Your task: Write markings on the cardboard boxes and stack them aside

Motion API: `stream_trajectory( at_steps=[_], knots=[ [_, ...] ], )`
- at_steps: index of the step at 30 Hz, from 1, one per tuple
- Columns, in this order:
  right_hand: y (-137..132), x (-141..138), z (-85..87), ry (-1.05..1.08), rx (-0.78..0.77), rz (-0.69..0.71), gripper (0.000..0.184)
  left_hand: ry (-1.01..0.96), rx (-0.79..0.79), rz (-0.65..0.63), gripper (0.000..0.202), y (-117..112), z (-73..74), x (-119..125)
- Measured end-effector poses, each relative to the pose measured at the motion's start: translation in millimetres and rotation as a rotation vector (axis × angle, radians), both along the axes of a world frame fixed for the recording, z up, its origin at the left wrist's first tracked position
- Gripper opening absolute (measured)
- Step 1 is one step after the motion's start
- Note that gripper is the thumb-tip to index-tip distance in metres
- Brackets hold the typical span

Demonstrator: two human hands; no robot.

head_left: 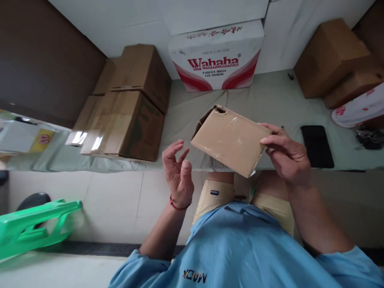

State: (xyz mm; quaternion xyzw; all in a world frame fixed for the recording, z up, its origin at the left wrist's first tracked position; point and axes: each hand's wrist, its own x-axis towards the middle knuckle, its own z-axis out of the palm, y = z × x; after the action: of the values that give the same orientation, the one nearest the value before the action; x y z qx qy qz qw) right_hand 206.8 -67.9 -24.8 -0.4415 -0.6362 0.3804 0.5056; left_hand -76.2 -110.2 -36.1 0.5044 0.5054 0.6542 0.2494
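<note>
A small brown cardboard box (232, 140) is held up, tilted, above the front edge of the table. One corner of it is torn, and its left end looks loose or partly open. My right hand (286, 154) pinches the box by its right end, thumb on the near face. To the left of the box, my left hand (179, 174) is apart from it, fingers spread and slightly curled, with nothing in them. A red string bracelet (179, 204) circles my left wrist.
Several cardboard boxes (141, 124) are stacked on the table's left. A white and red Wahaha carton (216, 56) stands at the back. A black phone (317, 146) lies right, near more boxes (333, 60). A green plastic stool (39, 228) is on the floor left.
</note>
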Motion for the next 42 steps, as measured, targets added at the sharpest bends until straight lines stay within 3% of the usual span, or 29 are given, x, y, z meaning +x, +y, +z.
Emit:
stream_trajectory(
  at_steps=[2,4,9,12,14,16,19,21,23,26,31,33,36,39,42],
  knots=[
    [-5.9,-3.7,3.0,0.079,0.065,0.069,0.03,0.031,0.025,-0.04,0.046,15.2,18.2,6.0],
    [-15.3,-6.3,8.2,0.09,0.103,0.146,0.039,0.057,-0.053,-0.082,0.051,30.4,32.7,10.2],
    [-37.3,2.2,18.7,0.025,0.118,0.264,0.046,0.187,-0.188,-0.159,0.045,65.4,50.5,15.5],
    [-28.4,24.9,6.6,-0.034,0.061,0.094,0.033,0.32,-0.206,-0.19,0.036,84.1,54.2,21.7],
    [-10.8,46.8,-12.8,-0.164,-0.03,-0.113,0.023,0.427,-0.245,-0.216,0.023,94.2,58.0,26.2],
    [11.5,70.2,-36.2,-0.413,-0.171,-0.233,0.026,0.575,-0.258,-0.225,0.011,99.1,64.6,29.6],
    [41.1,98.5,-63.2,-0.891,-0.267,-0.174,0.043,0.792,-0.111,-0.128,0.006,92.2,77.3,32.8],
    [53.4,109.2,-70.1,-1.149,-0.331,-0.081,0.056,0.849,0.048,-0.085,0.01,80.4,83.2,35.2],
    [61.4,113.8,-68.8,-1.32,-0.381,0.011,0.061,0.838,0.136,-0.152,0.018,68.1,84.4,38.4],
    [71.9,113.9,-59.0,-1.458,-0.368,0.136,0.057,0.867,0.141,-0.258,0.029,56.3,78.8,42.7],
    [86.1,108.7,-41.9,-1.548,-0.335,0.319,0.039,1.044,0.123,-0.306,0.042,52.5,72.8,41.9],
    [84.5,106.9,-34.4,-1.568,-0.308,0.307,0.033,1.062,0.117,-0.325,0.041,52.0,74.5,40.5],
    [73.7,103.3,-15.9,-1.35,-0.181,0.014,0.023,1.041,0.132,-0.335,0.038,47.5,76.6,41.0],
    [58.1,89.5,14.2,-0.645,-0.085,-0.34,0.018,1.016,0.178,-0.329,0.038,37.1,76.2,45.3],
    [43.0,59.0,47.4,-0.05,-0.062,-0.427,0.031,0.994,0.2,-0.357,0.04,25.5,75.6,50.3]
  ],
)
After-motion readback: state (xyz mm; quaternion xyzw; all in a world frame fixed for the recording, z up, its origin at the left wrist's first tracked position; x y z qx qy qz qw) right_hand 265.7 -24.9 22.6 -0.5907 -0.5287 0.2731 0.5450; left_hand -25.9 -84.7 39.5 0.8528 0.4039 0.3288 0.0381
